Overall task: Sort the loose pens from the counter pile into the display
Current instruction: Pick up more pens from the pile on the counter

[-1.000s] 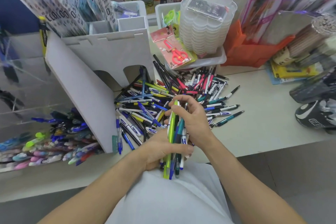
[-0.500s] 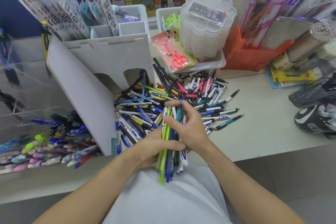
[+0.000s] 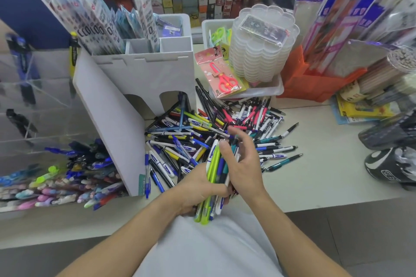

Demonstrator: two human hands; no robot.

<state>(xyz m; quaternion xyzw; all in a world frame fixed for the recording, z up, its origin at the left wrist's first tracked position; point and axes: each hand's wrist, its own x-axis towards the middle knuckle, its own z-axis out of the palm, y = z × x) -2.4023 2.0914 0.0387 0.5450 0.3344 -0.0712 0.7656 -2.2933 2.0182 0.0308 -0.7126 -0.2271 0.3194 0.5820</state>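
Bare surface [image 3: 315, 177] lies open to the right of the pen pile [image 3: 225, 128], up to the black shoe [image 3: 391, 164]. To the left, the white display stand [image 3: 126, 105] walls the pile off from the clear acrylic bins [image 3: 51, 132]. Behind it, a tray of stacked plastic containers [image 3: 263, 51] and packaged scissors [image 3: 222, 78] block passage.

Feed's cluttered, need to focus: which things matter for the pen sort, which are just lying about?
Job: pen pile; bundle of pens in left hand; right hand; clear display.
Lying about: red scissors pack; stacked plastic boxes; orange bag.
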